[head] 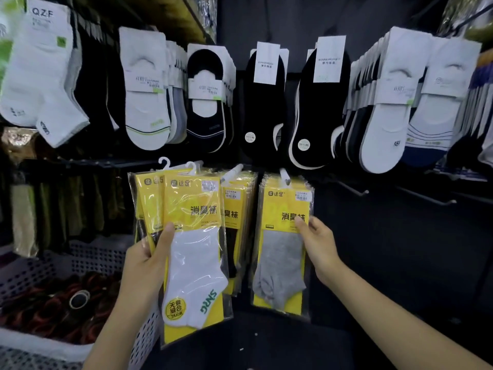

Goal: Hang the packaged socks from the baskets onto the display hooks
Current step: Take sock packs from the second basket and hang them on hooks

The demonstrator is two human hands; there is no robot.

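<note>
My left grip (145, 259) clutches a fan of yellow sock packs (194, 263), just left of the hanging grey-sock pack (280, 263), which my right grip (320, 244) pinches at its edge.

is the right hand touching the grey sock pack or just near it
Touching. The head view shows the right hand with its thumb lying on the front of the grey sock pack, at its right edge, with no gap.

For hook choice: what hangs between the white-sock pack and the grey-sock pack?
A stack of yellow packs with dark socks, hung between the white-sock pack and grey-sock pack; head view.
</note>
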